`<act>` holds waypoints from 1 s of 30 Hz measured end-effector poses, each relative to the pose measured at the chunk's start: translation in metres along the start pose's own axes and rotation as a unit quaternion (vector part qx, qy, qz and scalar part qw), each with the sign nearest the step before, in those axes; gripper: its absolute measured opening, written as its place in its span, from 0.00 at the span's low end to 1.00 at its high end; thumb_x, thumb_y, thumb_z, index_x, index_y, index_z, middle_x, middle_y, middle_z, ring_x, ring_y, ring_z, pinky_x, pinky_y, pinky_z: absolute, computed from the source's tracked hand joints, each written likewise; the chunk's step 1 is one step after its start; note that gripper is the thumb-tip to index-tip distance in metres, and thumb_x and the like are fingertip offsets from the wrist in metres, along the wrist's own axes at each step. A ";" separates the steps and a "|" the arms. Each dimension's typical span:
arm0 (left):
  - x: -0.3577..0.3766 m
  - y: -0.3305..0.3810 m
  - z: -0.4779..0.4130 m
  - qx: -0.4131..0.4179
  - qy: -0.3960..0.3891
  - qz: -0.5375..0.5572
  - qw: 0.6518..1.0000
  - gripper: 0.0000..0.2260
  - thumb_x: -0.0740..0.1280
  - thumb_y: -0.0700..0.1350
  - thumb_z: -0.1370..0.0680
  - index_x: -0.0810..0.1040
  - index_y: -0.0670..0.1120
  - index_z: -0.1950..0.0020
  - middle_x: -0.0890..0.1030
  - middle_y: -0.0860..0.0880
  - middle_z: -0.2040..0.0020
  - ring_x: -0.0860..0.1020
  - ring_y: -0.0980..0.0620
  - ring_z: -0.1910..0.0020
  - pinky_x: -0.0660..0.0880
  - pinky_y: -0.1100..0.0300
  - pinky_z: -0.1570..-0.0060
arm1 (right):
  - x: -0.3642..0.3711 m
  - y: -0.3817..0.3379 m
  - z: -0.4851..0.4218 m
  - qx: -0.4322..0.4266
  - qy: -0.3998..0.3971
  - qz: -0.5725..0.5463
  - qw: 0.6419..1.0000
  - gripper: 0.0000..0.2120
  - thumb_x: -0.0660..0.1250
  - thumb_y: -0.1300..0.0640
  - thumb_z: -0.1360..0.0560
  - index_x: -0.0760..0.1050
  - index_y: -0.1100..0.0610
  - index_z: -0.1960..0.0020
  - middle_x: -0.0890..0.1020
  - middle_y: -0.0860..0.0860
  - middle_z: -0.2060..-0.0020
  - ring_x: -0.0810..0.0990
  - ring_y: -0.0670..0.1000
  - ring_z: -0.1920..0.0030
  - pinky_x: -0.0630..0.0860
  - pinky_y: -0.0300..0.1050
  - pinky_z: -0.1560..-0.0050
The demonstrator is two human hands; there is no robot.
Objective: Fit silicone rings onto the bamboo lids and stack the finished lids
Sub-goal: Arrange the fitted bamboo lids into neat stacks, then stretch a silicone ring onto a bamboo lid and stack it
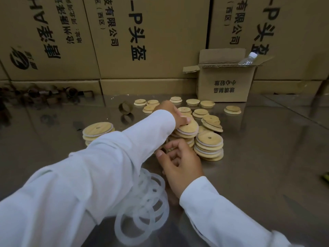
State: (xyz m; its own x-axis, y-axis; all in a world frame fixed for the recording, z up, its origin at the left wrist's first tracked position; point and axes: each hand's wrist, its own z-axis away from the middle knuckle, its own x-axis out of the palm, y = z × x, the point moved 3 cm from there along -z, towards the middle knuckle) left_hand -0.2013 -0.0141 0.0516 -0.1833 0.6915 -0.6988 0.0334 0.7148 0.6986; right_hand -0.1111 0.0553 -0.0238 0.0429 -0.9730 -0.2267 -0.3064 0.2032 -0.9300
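My left hand [173,114] reaches across the table and holds a bamboo lid [189,128] with a white ring round it, on top of a middle stack. My right hand [179,161] hovers just in front of that stack with fingers loosely curled and nothing visibly in them. A stack of ringed lids [209,147] stands to the right, another stack [97,131] to the left behind my sleeve. Several bare lids [201,112] lie scattered farther back. A heap of translucent silicone rings [146,205] lies near me.
The table [267,166] is shiny metal. An open small carton [226,81] with a plastic bottle [248,58] in it stands at the back right. Large printed cartons [142,41] wall off the back. Dark tape cores [44,97] lie at the back left, one roll [125,107] near the lids.
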 end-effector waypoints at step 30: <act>-0.018 -0.100 0.086 0.006 0.009 0.327 0.945 0.08 0.62 0.33 0.24 0.78 0.42 0.59 0.80 0.48 0.73 0.78 0.55 0.73 0.74 0.64 0.70 | -0.124 0.053 -0.136 0.247 0.122 0.165 0.947 0.34 0.71 0.50 0.29 0.62 0.58 0.28 0.68 0.57 0.31 0.69 0.60 0.33 0.66 0.48 0.38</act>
State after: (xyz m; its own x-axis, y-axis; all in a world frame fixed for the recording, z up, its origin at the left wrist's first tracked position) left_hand -0.1173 -0.0894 -0.0189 -0.1354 0.9839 -0.1163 0.1565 0.1372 0.9781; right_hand -0.2618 0.1721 -0.0052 -0.2170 -0.8313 -0.5118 0.2207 0.4689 -0.8552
